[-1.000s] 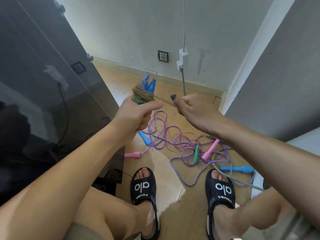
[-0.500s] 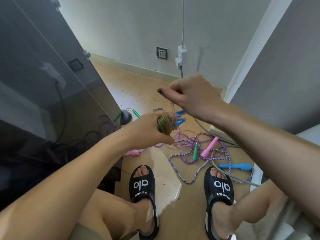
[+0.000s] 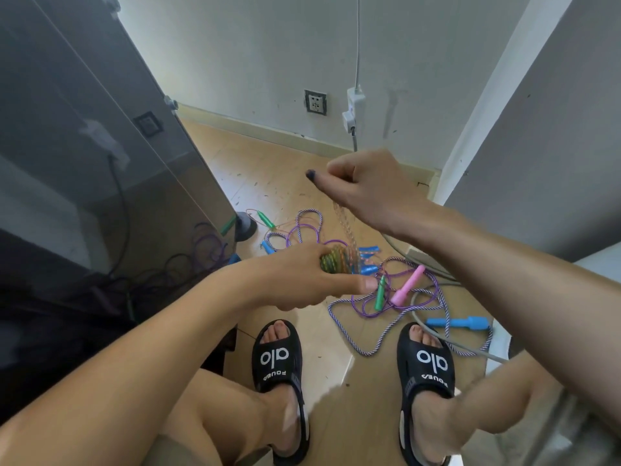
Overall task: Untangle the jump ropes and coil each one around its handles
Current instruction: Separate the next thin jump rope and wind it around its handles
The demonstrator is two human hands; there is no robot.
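Note:
My left hand grips a bundle of multicoloured rope wound around blue handles, held over the floor. Above it, my right hand pinches the free end of that rope, which runs down blurred to the bundle. On the floor below lies a tangle of purple rope with a pink handle, a green handle and a blue handle. Another green handle and blue handle lie further back.
A dark glossy cabinet fills the left. The wall behind carries a socket and a plugged grey cable. A white door frame stands at the right. My feet in black slippers rest on the wooden floor.
My left hand dropped from an upright hold and turned the bundle on its side. My right hand rose above it, carrying the free rope end up and over.

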